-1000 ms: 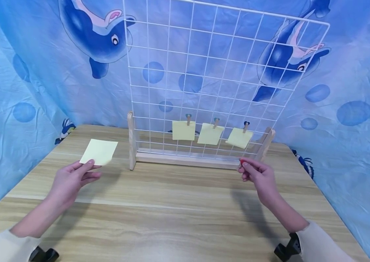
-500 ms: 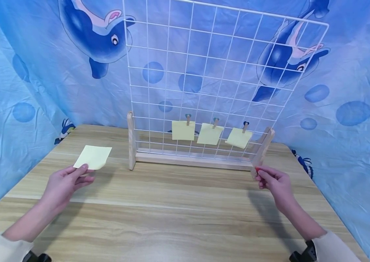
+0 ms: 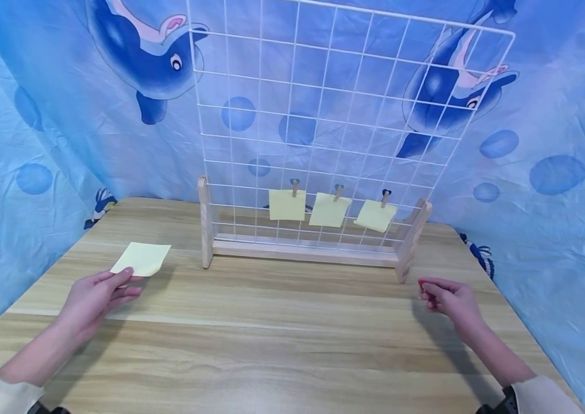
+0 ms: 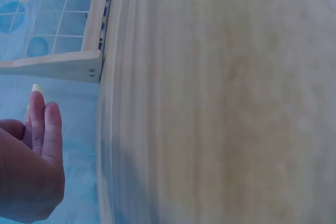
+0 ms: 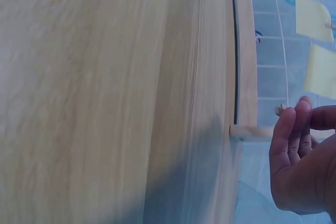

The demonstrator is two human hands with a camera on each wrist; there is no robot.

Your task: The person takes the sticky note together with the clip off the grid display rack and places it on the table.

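My left hand (image 3: 97,296) pinches a pale yellow sticky note (image 3: 141,259) by its near edge, above the left part of the table. Between the thumb and fingers of my right hand (image 3: 453,302) is a small clothespin (image 5: 279,110); its wooden tip and a red bit show, and the rest is hidden. Beyond both hands stands a white wire grid (image 3: 341,109) on a wooden stand (image 3: 297,250). Three yellow notes hang low on it in a row: a left note (image 3: 287,206), a middle note (image 3: 330,210) and a right note (image 3: 375,215), each under a wooden clothespin.
The wood-grain table (image 3: 272,339) spreads in front of the stand. Blue curtain (image 3: 556,126) with dolphin pictures surrounds it at the back and sides. The stand's right foot (image 3: 412,241) is close to my right hand.
My left hand has drawn back toward me and slightly left with the sticky note. My right hand has moved right and nearer to me, away from the grid, still holding the clothespin.
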